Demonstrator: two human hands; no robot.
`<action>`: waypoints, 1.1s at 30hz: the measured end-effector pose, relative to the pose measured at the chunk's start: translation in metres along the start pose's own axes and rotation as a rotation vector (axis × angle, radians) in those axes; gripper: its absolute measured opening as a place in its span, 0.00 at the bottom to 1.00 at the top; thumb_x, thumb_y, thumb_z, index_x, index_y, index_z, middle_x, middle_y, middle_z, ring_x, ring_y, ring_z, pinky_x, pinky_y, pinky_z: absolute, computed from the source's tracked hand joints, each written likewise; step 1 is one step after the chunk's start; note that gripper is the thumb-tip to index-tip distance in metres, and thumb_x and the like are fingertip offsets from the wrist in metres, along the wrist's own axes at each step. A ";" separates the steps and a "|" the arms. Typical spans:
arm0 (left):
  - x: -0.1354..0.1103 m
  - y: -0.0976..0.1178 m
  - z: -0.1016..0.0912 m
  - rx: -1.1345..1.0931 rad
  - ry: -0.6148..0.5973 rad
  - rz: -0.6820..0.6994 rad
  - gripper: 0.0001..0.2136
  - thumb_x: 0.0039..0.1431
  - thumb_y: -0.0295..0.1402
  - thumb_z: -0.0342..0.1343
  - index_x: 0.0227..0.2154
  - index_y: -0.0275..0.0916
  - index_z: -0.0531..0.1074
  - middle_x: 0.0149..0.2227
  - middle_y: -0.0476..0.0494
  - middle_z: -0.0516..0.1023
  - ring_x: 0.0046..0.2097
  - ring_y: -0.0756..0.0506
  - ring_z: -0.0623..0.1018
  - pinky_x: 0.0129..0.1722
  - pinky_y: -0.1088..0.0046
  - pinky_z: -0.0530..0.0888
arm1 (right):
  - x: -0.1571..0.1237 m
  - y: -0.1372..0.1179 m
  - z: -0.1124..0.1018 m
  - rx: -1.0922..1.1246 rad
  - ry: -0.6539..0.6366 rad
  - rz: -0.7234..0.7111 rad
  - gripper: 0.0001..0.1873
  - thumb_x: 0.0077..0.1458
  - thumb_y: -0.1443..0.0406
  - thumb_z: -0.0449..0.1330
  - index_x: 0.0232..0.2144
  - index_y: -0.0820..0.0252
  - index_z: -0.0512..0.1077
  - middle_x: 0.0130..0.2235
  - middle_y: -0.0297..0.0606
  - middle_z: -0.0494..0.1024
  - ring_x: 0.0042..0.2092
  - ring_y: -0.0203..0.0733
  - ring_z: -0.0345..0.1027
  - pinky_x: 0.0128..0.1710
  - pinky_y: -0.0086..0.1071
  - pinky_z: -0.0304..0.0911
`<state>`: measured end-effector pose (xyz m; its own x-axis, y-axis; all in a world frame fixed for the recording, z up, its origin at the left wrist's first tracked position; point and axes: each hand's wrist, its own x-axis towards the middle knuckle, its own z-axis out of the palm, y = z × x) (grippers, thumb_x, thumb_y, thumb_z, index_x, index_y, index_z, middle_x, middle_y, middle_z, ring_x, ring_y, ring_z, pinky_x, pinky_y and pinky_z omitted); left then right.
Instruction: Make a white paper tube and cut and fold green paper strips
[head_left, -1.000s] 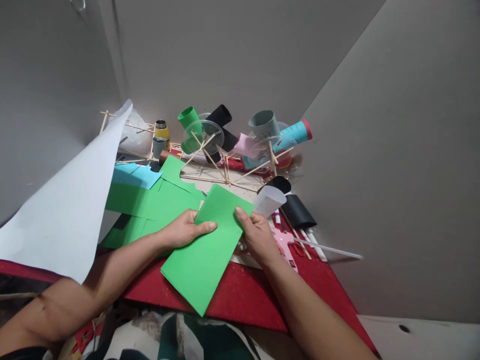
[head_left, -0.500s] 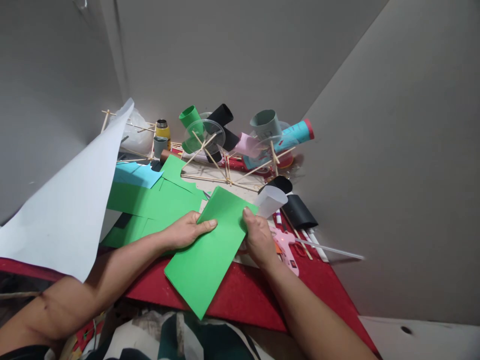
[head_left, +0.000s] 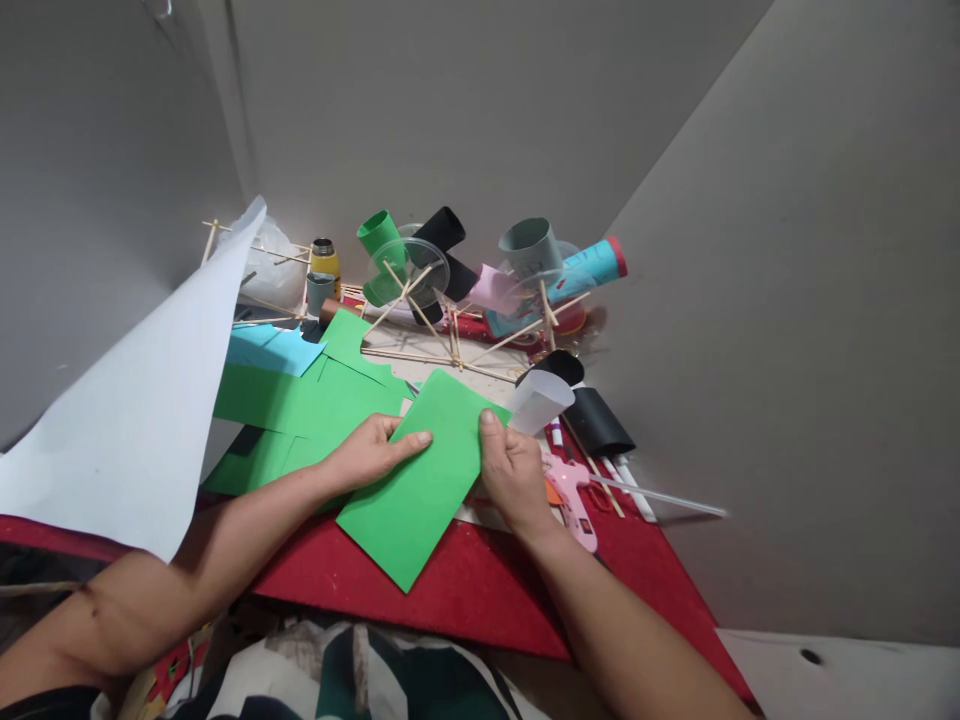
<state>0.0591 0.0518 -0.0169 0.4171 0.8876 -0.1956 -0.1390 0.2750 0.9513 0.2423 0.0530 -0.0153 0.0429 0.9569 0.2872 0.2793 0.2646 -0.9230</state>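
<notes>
I have the left hand point(head_left: 379, 452) pinching the left edge of a green paper sheet point(head_left: 420, 490), thumb on top, and the right hand point(head_left: 516, 470) gripping its upper right corner. The sheet slants over the red tabletop point(head_left: 487, 580). I see a pink glue gun point(head_left: 574, 490) just beside the right hand.

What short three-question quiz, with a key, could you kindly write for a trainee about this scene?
1. True or false: the left hand and the right hand both grip the same piece of green paper.
2. Which colour is the large sheet at the picture's left edge? A) yellow B) white C) red
3. Fill in the missing word: in the picture, the pink glue gun lies to the ___ of the right hand.

Key: 1. True; 2. B; 3. right
</notes>
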 end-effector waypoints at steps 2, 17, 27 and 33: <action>0.001 -0.003 0.002 -0.024 0.006 0.010 0.23 0.43 0.52 0.66 0.27 0.33 0.76 0.25 0.45 0.81 0.23 0.49 0.77 0.25 0.75 0.74 | 0.000 0.000 -0.001 0.004 -0.013 0.003 0.32 0.57 0.42 0.50 0.13 0.56 0.55 0.13 0.29 0.57 0.17 0.32 0.48 0.16 0.29 0.46; -0.001 0.002 0.007 -0.110 0.067 0.083 0.23 0.47 0.53 0.63 0.28 0.33 0.77 0.22 0.46 0.79 0.22 0.50 0.75 0.24 0.76 0.73 | -0.005 0.005 0.005 0.030 -0.057 -0.036 0.31 0.57 0.42 0.52 0.14 0.56 0.54 0.16 0.28 0.57 0.20 0.32 0.49 0.20 0.29 0.50; 0.000 0.003 0.006 -0.124 0.117 0.110 0.23 0.47 0.53 0.63 0.28 0.32 0.77 0.24 0.43 0.80 0.25 0.46 0.78 0.29 0.72 0.75 | -0.011 -0.001 0.006 0.066 -0.255 -0.013 0.32 0.59 0.43 0.49 0.14 0.57 0.59 0.15 0.30 0.61 0.18 0.33 0.53 0.18 0.28 0.52; 0.000 0.001 0.007 -0.137 0.151 0.139 0.23 0.47 0.54 0.62 0.26 0.33 0.75 0.23 0.45 0.79 0.24 0.49 0.77 0.28 0.73 0.74 | -0.007 -0.002 0.005 0.047 -0.181 -0.027 0.33 0.54 0.43 0.56 0.12 0.56 0.51 0.15 0.27 0.51 0.19 0.30 0.44 0.19 0.29 0.45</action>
<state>0.0657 0.0495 -0.0144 0.2479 0.9627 -0.1083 -0.3103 0.1847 0.9325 0.2363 0.0461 -0.0171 -0.1388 0.9540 0.2656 0.2327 0.2921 -0.9276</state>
